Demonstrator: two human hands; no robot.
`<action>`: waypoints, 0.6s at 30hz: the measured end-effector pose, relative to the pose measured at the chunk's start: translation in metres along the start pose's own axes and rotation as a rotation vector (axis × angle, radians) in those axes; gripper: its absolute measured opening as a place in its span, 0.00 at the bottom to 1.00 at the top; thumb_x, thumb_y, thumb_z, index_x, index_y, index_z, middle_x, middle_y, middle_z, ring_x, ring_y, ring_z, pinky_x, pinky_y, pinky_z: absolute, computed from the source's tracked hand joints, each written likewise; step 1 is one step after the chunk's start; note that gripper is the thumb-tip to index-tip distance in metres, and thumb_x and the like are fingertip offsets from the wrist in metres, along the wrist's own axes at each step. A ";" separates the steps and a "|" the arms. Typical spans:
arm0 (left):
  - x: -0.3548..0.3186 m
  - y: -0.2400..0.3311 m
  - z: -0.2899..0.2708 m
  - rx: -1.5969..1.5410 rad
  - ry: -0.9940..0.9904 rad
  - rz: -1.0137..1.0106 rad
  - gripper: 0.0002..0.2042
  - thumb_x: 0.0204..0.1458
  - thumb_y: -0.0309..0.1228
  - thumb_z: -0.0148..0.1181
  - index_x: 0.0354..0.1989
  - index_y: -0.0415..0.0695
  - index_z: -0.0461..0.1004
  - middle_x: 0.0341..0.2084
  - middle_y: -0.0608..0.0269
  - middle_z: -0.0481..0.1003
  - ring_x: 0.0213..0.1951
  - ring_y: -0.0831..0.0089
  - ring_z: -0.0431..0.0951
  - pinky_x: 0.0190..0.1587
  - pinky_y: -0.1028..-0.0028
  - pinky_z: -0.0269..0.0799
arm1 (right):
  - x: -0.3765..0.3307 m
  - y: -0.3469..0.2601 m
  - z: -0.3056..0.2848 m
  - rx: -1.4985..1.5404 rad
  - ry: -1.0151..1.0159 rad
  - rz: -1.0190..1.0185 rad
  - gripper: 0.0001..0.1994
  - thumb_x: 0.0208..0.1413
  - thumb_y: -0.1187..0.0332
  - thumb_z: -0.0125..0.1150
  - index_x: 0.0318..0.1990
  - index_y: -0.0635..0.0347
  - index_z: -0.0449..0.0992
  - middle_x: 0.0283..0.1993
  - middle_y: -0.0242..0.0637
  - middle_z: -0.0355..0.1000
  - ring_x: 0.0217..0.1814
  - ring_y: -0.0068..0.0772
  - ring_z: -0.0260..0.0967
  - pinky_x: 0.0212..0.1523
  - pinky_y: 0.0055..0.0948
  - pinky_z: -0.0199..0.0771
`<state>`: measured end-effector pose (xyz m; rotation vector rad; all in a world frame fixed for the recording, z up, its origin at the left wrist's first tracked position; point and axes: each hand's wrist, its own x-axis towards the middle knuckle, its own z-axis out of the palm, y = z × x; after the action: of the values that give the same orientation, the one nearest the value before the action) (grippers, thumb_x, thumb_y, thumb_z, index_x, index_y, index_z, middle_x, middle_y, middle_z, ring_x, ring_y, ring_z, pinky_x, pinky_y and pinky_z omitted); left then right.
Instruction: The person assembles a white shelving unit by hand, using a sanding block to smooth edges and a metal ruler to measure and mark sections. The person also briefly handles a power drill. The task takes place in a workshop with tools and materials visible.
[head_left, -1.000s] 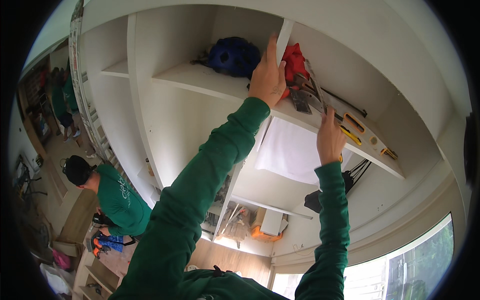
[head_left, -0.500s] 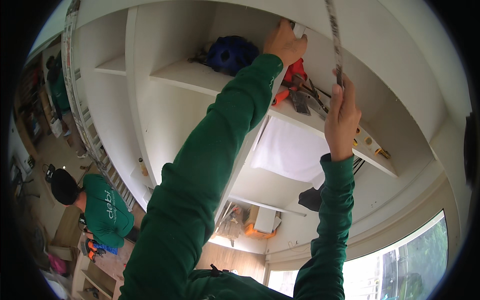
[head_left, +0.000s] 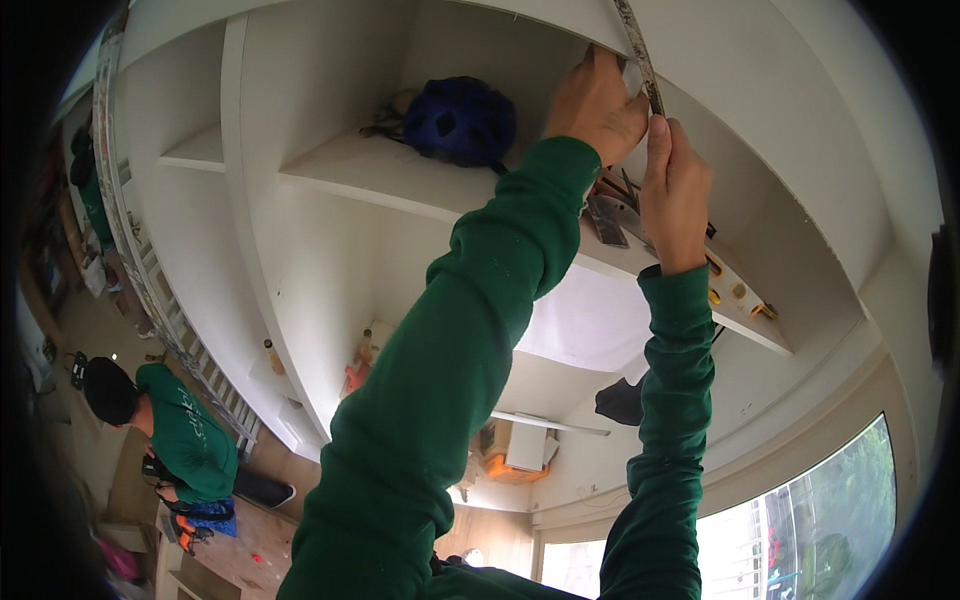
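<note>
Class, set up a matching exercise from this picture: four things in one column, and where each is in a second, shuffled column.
Things:
1. blue helmet
2. right hand
3. co-worker in green
4. window

Places:
A. lower right
B. on the white shelf
C. down on the floor at lower left
D. gripping the thin strip overhead

Pairs: 1-B, 2-D, 3-C, 4-A

White shelf (head_left: 400, 185) with dark blue helmet (head_left: 462, 120); dark green sleeves (head_left: 470, 330); grey speckled strip (head_left: 640, 55); yellow-marked level (head_left: 735, 290), right; orange box (head_left: 510, 468) below.
</note>
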<state>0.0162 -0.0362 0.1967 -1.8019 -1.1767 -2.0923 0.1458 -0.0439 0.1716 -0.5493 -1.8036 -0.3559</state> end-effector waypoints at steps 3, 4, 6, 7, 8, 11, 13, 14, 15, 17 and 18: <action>0.001 -0.004 0.005 -0.018 0.077 0.099 0.30 0.47 0.30 0.62 0.57 0.33 0.59 0.49 0.36 0.72 0.48 0.38 0.75 0.53 0.52 0.72 | 0.000 0.003 0.002 -0.059 0.011 -0.023 0.20 0.71 0.57 0.46 0.29 0.64 0.66 0.19 0.49 0.66 0.19 0.56 0.63 0.23 0.44 0.63; 0.002 -0.006 0.006 -0.032 0.073 0.127 0.30 0.47 0.29 0.62 0.57 0.33 0.59 0.49 0.35 0.72 0.48 0.37 0.75 0.53 0.52 0.72 | 0.000 0.004 0.002 -0.081 0.015 -0.034 0.20 0.71 0.57 0.46 0.29 0.63 0.67 0.18 0.49 0.66 0.20 0.56 0.63 0.23 0.45 0.63; 0.002 -0.009 0.006 -0.062 0.068 0.176 0.29 0.47 0.28 0.61 0.57 0.31 0.58 0.48 0.34 0.72 0.48 0.36 0.74 0.52 0.52 0.72 | -0.002 0.003 0.002 -0.096 0.039 -0.031 0.20 0.70 0.57 0.46 0.29 0.62 0.67 0.18 0.48 0.67 0.20 0.56 0.65 0.23 0.45 0.63; 0.002 -0.010 0.006 -0.066 0.053 0.163 0.29 0.47 0.27 0.61 0.57 0.31 0.58 0.48 0.33 0.72 0.48 0.36 0.74 0.52 0.52 0.72 | -0.003 0.002 0.002 -0.099 0.053 -0.023 0.20 0.70 0.57 0.46 0.29 0.62 0.67 0.18 0.48 0.67 0.21 0.57 0.65 0.23 0.46 0.64; 0.002 -0.011 0.007 -0.069 0.038 0.149 0.29 0.47 0.26 0.61 0.56 0.30 0.57 0.48 0.33 0.71 0.48 0.36 0.74 0.51 0.51 0.72 | -0.003 0.000 0.002 -0.135 0.061 -0.008 0.20 0.70 0.56 0.46 0.29 0.62 0.68 0.19 0.48 0.67 0.21 0.57 0.66 0.24 0.46 0.64; 0.003 -0.012 0.008 -0.082 0.063 0.210 0.28 0.46 0.25 0.61 0.54 0.29 0.58 0.47 0.32 0.71 0.48 0.36 0.74 0.50 0.51 0.72 | -0.001 -0.005 0.005 -0.207 0.095 0.037 0.21 0.71 0.54 0.43 0.30 0.60 0.69 0.20 0.47 0.69 0.23 0.58 0.67 0.24 0.47 0.66; 0.002 -0.011 0.007 -0.088 0.093 0.254 0.26 0.45 0.24 0.62 0.52 0.29 0.59 0.46 0.32 0.71 0.47 0.35 0.74 0.49 0.50 0.71 | 0.002 -0.006 0.008 -0.226 0.143 -0.001 0.22 0.71 0.52 0.41 0.32 0.59 0.70 0.21 0.47 0.70 0.24 0.59 0.68 0.25 0.47 0.67; 0.001 -0.010 0.006 -0.091 0.103 0.260 0.26 0.45 0.24 0.62 0.51 0.30 0.59 0.45 0.32 0.71 0.46 0.35 0.74 0.49 0.50 0.71 | 0.003 -0.007 0.010 -0.227 0.130 0.021 0.22 0.71 0.52 0.41 0.32 0.59 0.71 0.21 0.47 0.70 0.24 0.59 0.68 0.25 0.48 0.67; 0.001 -0.008 0.005 -0.095 0.112 0.267 0.25 0.45 0.23 0.62 0.50 0.30 0.60 0.45 0.32 0.71 0.46 0.35 0.74 0.48 0.49 0.71 | 0.004 -0.007 0.012 -0.226 0.145 0.013 0.22 0.71 0.51 0.41 0.32 0.59 0.71 0.21 0.47 0.71 0.24 0.59 0.68 0.25 0.48 0.67; -0.005 -0.006 0.002 -0.042 0.078 0.178 0.21 0.55 0.34 0.58 0.48 0.29 0.65 0.44 0.29 0.73 0.46 0.35 0.74 0.50 0.51 0.70 | 0.005 -0.006 0.015 -0.230 0.164 0.007 0.23 0.71 0.50 0.41 0.32 0.58 0.72 0.21 0.47 0.71 0.24 0.59 0.68 0.25 0.49 0.68; -0.006 -0.005 0.000 -0.013 0.064 0.135 0.22 0.60 0.40 0.57 0.47 0.28 0.67 0.43 0.28 0.74 0.46 0.34 0.75 0.50 0.52 0.69 | 0.006 -0.005 0.015 -0.233 0.166 0.008 0.23 0.71 0.50 0.41 0.33 0.58 0.72 0.21 0.47 0.71 0.23 0.59 0.68 0.24 0.49 0.68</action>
<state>0.0152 -0.0352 0.1887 -1.7533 -0.9985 -2.0697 0.1295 -0.0391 0.1725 -0.6694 -1.6094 -0.5939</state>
